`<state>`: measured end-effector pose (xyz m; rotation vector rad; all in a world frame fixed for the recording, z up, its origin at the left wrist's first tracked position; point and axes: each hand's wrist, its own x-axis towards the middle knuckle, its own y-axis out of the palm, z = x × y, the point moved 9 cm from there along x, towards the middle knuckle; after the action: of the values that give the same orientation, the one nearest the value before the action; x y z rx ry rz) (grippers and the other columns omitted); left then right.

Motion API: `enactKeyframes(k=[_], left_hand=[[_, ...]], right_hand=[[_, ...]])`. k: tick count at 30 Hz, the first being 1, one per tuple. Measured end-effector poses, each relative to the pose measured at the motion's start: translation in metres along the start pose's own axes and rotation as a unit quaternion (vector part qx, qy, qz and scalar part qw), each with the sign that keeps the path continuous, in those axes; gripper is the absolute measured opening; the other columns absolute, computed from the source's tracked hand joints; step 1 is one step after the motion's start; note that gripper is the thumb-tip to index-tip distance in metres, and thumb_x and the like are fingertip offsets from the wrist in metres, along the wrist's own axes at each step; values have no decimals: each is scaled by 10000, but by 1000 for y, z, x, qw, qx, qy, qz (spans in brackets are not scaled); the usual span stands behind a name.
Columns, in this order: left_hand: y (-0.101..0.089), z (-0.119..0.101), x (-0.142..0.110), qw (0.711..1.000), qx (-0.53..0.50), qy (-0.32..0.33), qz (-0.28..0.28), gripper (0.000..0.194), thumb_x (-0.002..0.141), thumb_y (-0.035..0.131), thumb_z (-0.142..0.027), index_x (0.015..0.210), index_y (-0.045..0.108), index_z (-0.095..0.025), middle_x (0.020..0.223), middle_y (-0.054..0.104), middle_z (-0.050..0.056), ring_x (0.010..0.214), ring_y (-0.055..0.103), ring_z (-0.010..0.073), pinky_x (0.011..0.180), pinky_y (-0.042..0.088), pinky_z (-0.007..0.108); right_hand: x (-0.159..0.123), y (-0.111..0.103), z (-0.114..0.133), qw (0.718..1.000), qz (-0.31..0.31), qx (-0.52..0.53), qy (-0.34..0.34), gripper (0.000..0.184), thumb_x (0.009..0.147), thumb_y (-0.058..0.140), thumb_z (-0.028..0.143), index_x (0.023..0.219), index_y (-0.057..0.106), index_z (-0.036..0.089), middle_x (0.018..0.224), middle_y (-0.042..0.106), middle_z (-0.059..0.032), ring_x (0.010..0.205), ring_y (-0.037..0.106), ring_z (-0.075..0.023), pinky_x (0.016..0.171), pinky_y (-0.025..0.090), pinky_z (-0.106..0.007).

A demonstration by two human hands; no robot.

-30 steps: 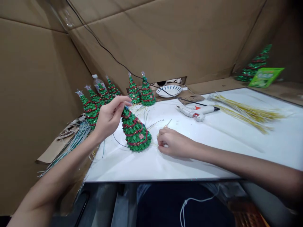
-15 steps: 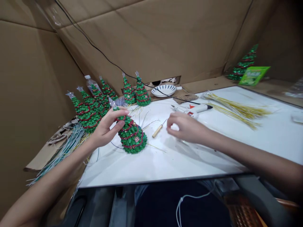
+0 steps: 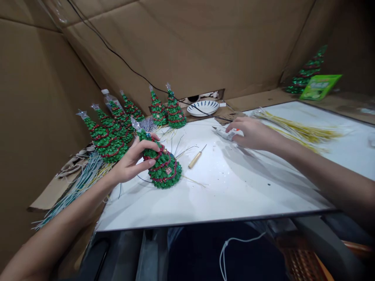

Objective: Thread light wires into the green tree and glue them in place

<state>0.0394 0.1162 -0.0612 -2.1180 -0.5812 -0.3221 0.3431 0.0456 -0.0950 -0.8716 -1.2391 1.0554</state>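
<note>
My left hand [image 3: 136,159] wraps round the upper part of a small green Christmas tree [image 3: 164,171], which stands tilted on the white board, with red garland and a clear star on top. Its thumb and fingers press on the tree's sides. Farther right, my right hand [image 3: 249,132] has its fingers over a white glue gun [image 3: 224,133] lying on the board; its nozzle points left and most of its body is hidden under the hand. Between the hands lies an awl [image 3: 195,159] with a wooden handle.
Several finished-looking trees [image 3: 107,140] stand at the left, and two more [image 3: 175,113] at the back. A striped dish [image 3: 203,108] sits behind the glue gun. Yellow wires [image 3: 299,127] lie at the right, bluish wires [image 3: 76,187] at the left. A black cable [image 3: 129,70] hangs across the cardboard wall.
My right hand has moved right and away from me, from a pinch above the board onto the glue gun. My left hand has closed more firmly on the tree.
</note>
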Motion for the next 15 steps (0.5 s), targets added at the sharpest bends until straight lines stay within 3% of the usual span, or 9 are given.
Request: enactKeyframes(k=[3, 6, 10, 15], left_hand=[[3, 5, -1, 998, -63, -20, 1, 280, 847, 652, -239, 1110, 563, -277, 1312, 425, 83, 1190, 502, 265, 967, 484, 415], [3, 6, 0, 995, -92, -23, -15, 264, 827, 673, -228, 1060, 557, -265, 1286, 432, 83, 1205, 489, 263, 976, 478, 412], [-3, 7, 3, 993, -101, -17, -49, 227, 814, 681, -229, 981, 529, -254, 1178, 479, 78, 1293, 400, 272, 1042, 429, 444], [-2, 9, 1, 994, -94, -27, -52, 233, 814, 680, -246, 981, 517, -248, 1178, 473, 82, 1297, 395, 280, 1035, 428, 457]], right_hand=[[-6, -2, 24, 999, -21, 35, -31, 295, 801, 460, 82, 1004, 670, 122, 1022, 612, -152, 949, 556, -242, 832, 424, -378], [-15, -1, 63, 989, -24, 105, -99, 226, 816, 495, 124, 949, 678, 127, 992, 618, -126, 964, 557, -221, 878, 424, -366], [-29, 17, 125, 965, 42, 205, -155, 191, 821, 571, 200, 971, 685, 165, 990, 645, -89, 977, 583, -210, 905, 438, -351], [-32, 50, 168, 976, 117, 123, -140, 378, 808, 652, 421, 1018, 677, 107, 1001, 644, -140, 945, 599, -270, 770, 458, -354]])
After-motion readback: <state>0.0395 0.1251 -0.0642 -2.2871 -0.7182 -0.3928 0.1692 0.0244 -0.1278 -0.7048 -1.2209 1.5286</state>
